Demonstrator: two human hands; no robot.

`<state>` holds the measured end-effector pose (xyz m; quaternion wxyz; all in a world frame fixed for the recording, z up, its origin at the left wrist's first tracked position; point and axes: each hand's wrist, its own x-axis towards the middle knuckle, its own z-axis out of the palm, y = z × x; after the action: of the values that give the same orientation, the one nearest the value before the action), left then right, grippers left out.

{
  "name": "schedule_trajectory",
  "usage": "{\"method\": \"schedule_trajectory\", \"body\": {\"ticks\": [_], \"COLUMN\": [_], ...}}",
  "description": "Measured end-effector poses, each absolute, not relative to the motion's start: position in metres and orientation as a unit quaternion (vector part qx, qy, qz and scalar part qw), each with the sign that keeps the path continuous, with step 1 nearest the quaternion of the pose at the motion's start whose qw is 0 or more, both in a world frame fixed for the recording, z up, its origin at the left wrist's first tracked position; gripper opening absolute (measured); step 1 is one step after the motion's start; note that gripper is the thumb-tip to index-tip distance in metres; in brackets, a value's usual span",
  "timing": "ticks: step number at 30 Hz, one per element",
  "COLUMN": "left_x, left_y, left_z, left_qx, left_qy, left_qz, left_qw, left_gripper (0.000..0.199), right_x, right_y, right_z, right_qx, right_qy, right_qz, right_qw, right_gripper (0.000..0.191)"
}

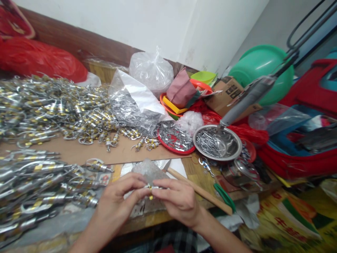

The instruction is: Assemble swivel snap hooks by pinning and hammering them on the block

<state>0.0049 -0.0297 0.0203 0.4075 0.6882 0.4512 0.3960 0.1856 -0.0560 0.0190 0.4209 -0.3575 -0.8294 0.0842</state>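
At the front edge of the bench, my left hand (125, 196) and my right hand (177, 198) meet, thumbs and fingers closed on one small metal fitting (151, 191) with a yellow band. Most of the fitting is hidden by my fingers. Just behind my fingertips stands a grey metal block (149, 170). A hammer with a wooden handle (202, 193) lies to the right of my right hand, its head near the block. Left of my left hand lie many similar silver fittings with yellow bands and hooks (39, 182), blurred toward the edge.
A large heap of fittings (52, 109) covers cardboard (142, 151) at the back left. A red tray (179, 151) holds small clips; a steel bowl (238, 147) holds pins. A grey tool (244, 98) slants over the bowl. Green scissor handles (223, 196) lie right of the hammer.
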Motion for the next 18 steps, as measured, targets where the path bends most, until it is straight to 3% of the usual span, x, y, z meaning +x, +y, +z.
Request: {"method": "schedule_trajectory", "body": {"ticks": [2, 5, 8, 10, 12, 14, 18], "left_x": [0.008, 0.014, 0.017, 0.018, 0.018, 0.018, 0.019], "left_y": [-0.033, -0.037, -0.038, -0.039, -0.039, -0.04, -0.037], "left_z": [0.018, 0.016, 0.013, 0.011, 0.008, 0.006, 0.005], "left_qx": [0.627, 0.518, 0.479, 0.465, 0.435, 0.406, 0.392], "left_qy": [0.489, 0.526, 0.528, 0.517, 0.498, 0.482, 0.475], "left_qz": [0.386, 0.401, 0.401, 0.396, 0.409, 0.43, 0.43], "left_qw": [0.468, 0.542, 0.575, 0.6, 0.629, 0.646, 0.66], "left_gripper": [0.009, 0.036, 0.05, 0.051, 0.055, 0.061, 0.07], "right_x": [0.18, 0.174, 0.178, 0.19, 0.21, 0.234, 0.264], "right_y": [-0.057, -0.057, -0.048, -0.032, -0.005, 0.028, 0.083], "right_z": [0.02, 0.021, 0.024, 0.027, 0.028, 0.025, 0.01], "right_qx": [-0.389, -0.449, -0.463, -0.502, -0.601, -0.663, -0.714], "right_qy": [-0.791, -0.729, -0.73, -0.759, -0.754, -0.72, -0.694], "right_qz": [0.131, 0.213, 0.288, 0.257, 0.134, 0.064, 0.035], "right_qw": [0.453, 0.471, 0.412, 0.324, 0.23, 0.196, 0.091], "right_gripper": [0.019, 0.011, 0.009, 0.009, 0.014, 0.024, 0.02]}}
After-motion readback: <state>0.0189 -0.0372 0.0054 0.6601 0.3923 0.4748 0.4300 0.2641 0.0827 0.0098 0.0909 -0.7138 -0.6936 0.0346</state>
